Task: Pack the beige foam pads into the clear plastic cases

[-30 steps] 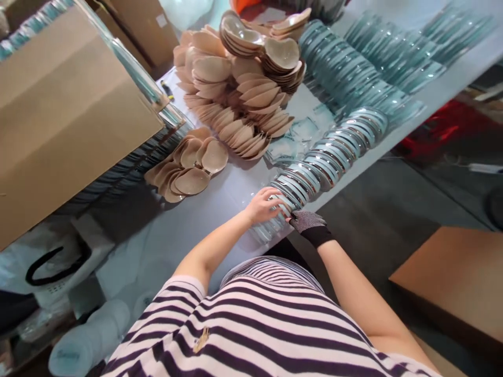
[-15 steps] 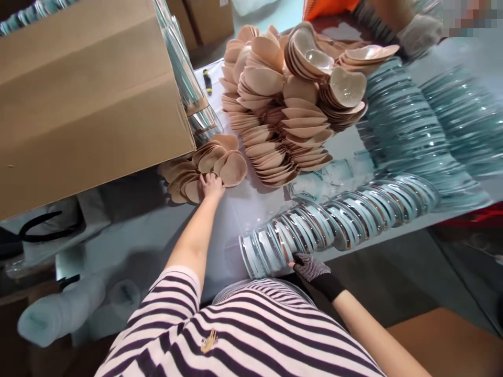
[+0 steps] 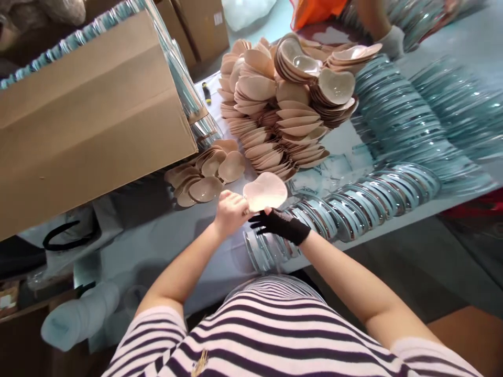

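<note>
A beige bra cup is held up over the table edge, its glossy hollow side facing me. My bare left hand pinches its lower left edge between closed fingers. Just below, my right hand, in a black glove with bare thumb tip, has its fingers stretched out to the left. That thumb tip meets the cup's lower rim. To the left lies a small group of bra cups. Under and beside the right hand runs a row of nested clear plastic shells.
A big pile of stacked bra cups covers the table's middle. Further right are rows of clear plastic shells. A cardboard box stands at left, near a black-and-yellow cutter. Another person's arm reaches in at top right.
My left hand has left the small group at left with one bra cup and brought it right, toward me. My right hand has risen from the row of shells to meet it.
</note>
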Tool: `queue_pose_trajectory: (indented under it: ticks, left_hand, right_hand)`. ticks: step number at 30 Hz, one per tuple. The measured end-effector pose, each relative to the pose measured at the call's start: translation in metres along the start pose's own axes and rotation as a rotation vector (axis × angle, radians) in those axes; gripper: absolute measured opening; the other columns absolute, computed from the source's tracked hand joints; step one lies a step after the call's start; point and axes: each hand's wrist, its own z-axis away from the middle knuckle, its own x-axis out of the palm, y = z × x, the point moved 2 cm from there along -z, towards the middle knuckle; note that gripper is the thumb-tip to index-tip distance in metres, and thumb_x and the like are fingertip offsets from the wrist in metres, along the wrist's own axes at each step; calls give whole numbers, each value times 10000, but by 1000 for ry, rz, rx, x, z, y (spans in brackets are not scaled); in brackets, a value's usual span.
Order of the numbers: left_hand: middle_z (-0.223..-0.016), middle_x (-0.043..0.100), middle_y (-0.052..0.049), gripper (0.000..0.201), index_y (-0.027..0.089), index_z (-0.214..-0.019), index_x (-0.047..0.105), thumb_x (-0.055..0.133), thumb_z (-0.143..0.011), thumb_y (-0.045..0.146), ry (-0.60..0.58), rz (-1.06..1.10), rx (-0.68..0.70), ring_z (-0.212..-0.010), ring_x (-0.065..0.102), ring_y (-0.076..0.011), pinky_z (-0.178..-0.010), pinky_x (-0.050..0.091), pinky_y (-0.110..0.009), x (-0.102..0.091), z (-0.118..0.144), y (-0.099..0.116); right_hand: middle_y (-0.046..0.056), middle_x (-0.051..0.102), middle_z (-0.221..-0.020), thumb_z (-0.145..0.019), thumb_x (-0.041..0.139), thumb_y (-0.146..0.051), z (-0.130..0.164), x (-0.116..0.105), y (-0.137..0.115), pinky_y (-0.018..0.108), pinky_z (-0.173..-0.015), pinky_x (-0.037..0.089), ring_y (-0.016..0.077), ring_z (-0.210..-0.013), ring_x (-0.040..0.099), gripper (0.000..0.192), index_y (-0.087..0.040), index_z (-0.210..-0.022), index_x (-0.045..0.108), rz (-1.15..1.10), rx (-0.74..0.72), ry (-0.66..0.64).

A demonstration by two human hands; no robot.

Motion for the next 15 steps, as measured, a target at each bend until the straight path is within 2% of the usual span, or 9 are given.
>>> queue_pose_trajectory:
  ticks: [1, 3, 6, 8, 10, 12, 14, 15]
  left_hand:
    - [-677, 652, -10, 357, 213, -623, 542, 643, -892, 425, 58, 9, 24, -724, 612, -171, -904, 372, -374, -10, 6, 10]
    - [-691, 660, 0, 332, 220, -650, 548, 663, -883, 428, 128, 6, 39, -733, 619, -171, -990, 353, -396, -27, 19, 22]
    - [-711, 683, 15, 295, 227, -680, 559, 664, -889, 406, 157, 18, 64, -786, 652, -175, -1062, 309, -424, -45, 38, 31]
    - [-740, 706, 27, 264, 227, -689, 563, 653, -902, 354, 158, 75, 97, -860, 682, -167, -1028, 330, -395, -52, 51, 35]
    - [-783, 727, 26, 275, 224, -670, 548, 651, -901, 331, 153, 151, 84, -891, 695, -157, -939, 376, -359, -58, 63, 40]
    - [-818, 735, 5, 334, 220, -626, 509, 659, -885, 369, 183, 211, 5, -851, 689, -161, -865, 409, -354, -64, 75, 43]
    - [-733, 699, -4, 404, 225, -583, 453, 666, -861, 427, 277, 251, -90, -750, 651, -167, -842, 434, -370, -73, 88, 47]
    - [-658, 656, 3, 426, 230, -569, 431, 665, -852, 446, 334, 267, -127, -692, 619, -166, -833, 445, -376, -78, 94, 49]
  right_hand:
    - [93, 716, -936, -776, 664, -661, -1, 10, 2, 345, -737, 530, 212, -851, 663, 537, -186, -1026, 681, -126, -57, 31]
    - [79, 704, -962, -792, 707, -566, 6, 25, 5, 318, -746, 521, 191, -874, 647, 445, -195, -1038, 687, -208, -159, 119]
    - [55, 686, -966, -817, 714, -482, 24, 43, 5, 289, -733, 501, 161, -854, 616, 387, -207, -1089, 696, -134, -225, 185]
    - [39, 685, -945, -798, 724, -508, 31, 52, 6, 293, -736, 497, 154, -827, 607, 406, -212, -1075, 697, -126, -223, 190]
    - [14, 665, -813, -766, 732, -567, 35, 60, 11, 298, -713, 491, 148, -745, 590, 385, -203, -886, 692, -179, -239, 215]
    - [-11, 561, -596, -787, 681, -631, 42, 67, 19, 291, -641, 461, 131, -600, 516, 465, -201, -635, 588, -203, -298, 256]
    - [-4, 513, -536, -849, 577, -678, 53, 76, 28, 293, -598, 430, 129, -547, 472, 554, -204, -564, 537, -144, -347, 264]
    - [15, 562, -590, -868, 544, -685, 60, 83, 31, 296, -614, 437, 139, -584, 505, 553, -199, -606, 580, -88, -366, 247]
